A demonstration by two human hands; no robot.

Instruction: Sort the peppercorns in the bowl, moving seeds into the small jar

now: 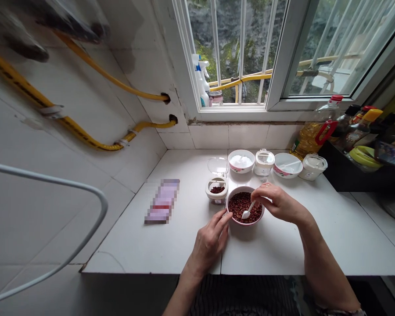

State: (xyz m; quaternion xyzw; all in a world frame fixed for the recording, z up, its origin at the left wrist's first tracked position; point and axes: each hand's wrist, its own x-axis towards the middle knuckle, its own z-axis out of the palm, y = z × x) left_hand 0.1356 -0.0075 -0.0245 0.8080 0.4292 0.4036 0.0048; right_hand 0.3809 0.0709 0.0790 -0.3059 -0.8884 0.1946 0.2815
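A bowl (pixel 246 223) of reddish-brown peppercorn-like grains stands on the white counter. My right hand (pixel 276 202) pinches a small white spoon (pixel 246 214), its tip resting on the grains. Against the bowl's left side lies my left hand (pixel 210 239), fingers extended and touching the rim, holding nothing. Just behind and left of the bowl, a small open container (pixel 216 198) has some of the same grains inside, its clear lid (pixel 217 165) flipped back.
Behind are a bowl of white powder (pixel 241 161), a closed container (pixel 264 162), another bowl (pixel 287 166) and a second container (pixel 313 166). An oil bottle (pixel 316 131) and a black box of bottles (pixel 342 169) stand right. A purple packet (pixel 162 201) lies left.
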